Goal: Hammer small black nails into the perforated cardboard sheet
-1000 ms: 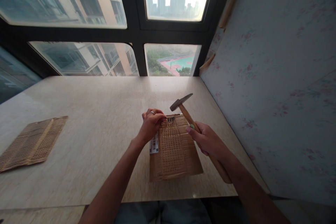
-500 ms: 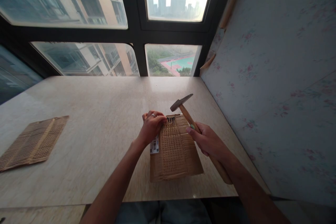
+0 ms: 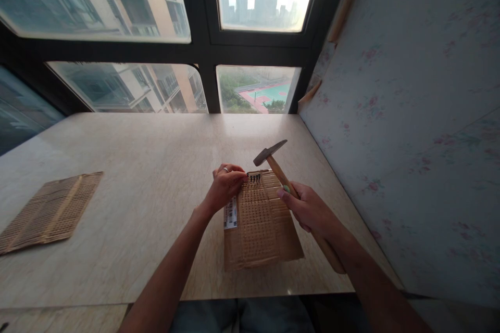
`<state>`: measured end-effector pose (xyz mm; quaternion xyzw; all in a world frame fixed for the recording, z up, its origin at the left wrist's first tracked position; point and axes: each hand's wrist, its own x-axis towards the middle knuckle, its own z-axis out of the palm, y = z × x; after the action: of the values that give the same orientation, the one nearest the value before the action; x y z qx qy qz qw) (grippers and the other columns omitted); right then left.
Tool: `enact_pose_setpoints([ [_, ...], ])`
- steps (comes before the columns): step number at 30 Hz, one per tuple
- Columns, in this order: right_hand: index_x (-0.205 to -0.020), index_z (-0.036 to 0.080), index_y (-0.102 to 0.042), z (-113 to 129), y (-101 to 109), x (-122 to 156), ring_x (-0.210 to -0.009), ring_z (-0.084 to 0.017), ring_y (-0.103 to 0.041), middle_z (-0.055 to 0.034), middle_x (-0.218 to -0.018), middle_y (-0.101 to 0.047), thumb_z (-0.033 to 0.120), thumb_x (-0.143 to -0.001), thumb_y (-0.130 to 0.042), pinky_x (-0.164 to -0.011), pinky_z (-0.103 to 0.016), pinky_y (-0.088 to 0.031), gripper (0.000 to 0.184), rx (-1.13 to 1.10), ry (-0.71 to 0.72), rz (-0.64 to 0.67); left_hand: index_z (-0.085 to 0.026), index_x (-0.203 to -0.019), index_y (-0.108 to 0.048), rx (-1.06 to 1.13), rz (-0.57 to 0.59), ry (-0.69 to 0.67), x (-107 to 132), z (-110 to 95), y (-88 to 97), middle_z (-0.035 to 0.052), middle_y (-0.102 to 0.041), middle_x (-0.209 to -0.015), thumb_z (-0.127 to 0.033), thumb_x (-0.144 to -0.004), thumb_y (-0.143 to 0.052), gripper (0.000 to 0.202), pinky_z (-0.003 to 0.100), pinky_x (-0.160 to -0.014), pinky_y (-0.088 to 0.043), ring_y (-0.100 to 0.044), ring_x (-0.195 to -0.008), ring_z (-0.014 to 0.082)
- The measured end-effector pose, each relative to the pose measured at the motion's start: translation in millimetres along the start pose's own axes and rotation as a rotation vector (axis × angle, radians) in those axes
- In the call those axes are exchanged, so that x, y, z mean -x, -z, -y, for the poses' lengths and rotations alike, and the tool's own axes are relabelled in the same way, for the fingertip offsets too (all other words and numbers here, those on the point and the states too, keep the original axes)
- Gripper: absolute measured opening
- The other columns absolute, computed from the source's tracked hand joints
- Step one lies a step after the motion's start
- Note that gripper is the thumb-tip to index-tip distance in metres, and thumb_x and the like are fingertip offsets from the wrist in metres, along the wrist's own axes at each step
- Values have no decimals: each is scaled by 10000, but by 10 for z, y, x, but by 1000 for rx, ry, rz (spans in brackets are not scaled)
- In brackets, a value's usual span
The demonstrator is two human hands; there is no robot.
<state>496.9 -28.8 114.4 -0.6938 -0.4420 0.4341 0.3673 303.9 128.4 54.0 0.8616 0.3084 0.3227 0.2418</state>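
Note:
My right hand is wrapped round the wooden handle of a hammer. The metal head is raised above the far edge of a cardboard box. At the box's far left corner, my left hand pinches a small dark nail, mostly hidden by the fingertips. Just right of those fingers, several dark nails stand in a short row in the cardboard. Rows of small holes cover the middle of the box top. A white barcode label shows on the left, below my left hand.
A flat piece of corrugated cardboard lies on the left of the pale stone countertop. Dark-framed windows rise behind the counter. A wall with flowered paper bounds the right side, close to my right arm.
The left hand's fingers have shifted very slightly at the box's corner. The hammer and right hand stay in nearly the same place.

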Motion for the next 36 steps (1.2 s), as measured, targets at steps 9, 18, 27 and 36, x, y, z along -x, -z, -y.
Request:
enact_pose_setpoints([
  [9, -797, 220, -478, 20, 0, 0, -272, -51, -311, 129, -428, -358, 425, -906, -551, -226, -147, -237, 244, -10, -2, 3, -195, -744, -669, 167, -80, 71, -12, -99, 27, 63, -727, -952, -259, -821, -620, 111, 442, -966, -380, -599, -997, 234],
  [18, -789, 224, -466, 29, -6, 4, -271, -54, -309, 127, -422, -363, 436, -903, -557, -229, -151, -237, 257, 16, -1, 0, -152, -636, -632, 826, -244, 445, -20, -145, 82, 13, -681, -677, -312, -648, -816, 244, 228, -577, -456, -598, -615, 112],
  [27, -809, 221, -480, -45, 15, -13, -271, -53, -316, 128, -438, -366, 468, -900, -560, -223, -152, -248, 276, 16, 0, 3, -160, -814, -769, 963, -258, 505, 27, -82, 90, 56, -758, -829, -343, -609, -876, 295, 267, -735, -531, -670, -727, 136],
  [36, -815, 212, -490, 23, 0, -1, -275, -53, -323, 123, -439, -366, 461, -903, -546, -232, -148, -240, 270, 40, -5, 1, -179, -734, -778, 804, -126, 402, -23, -114, 41, 62, -754, -829, -408, -628, -840, 259, 270, -601, -498, -635, -678, 151],
])
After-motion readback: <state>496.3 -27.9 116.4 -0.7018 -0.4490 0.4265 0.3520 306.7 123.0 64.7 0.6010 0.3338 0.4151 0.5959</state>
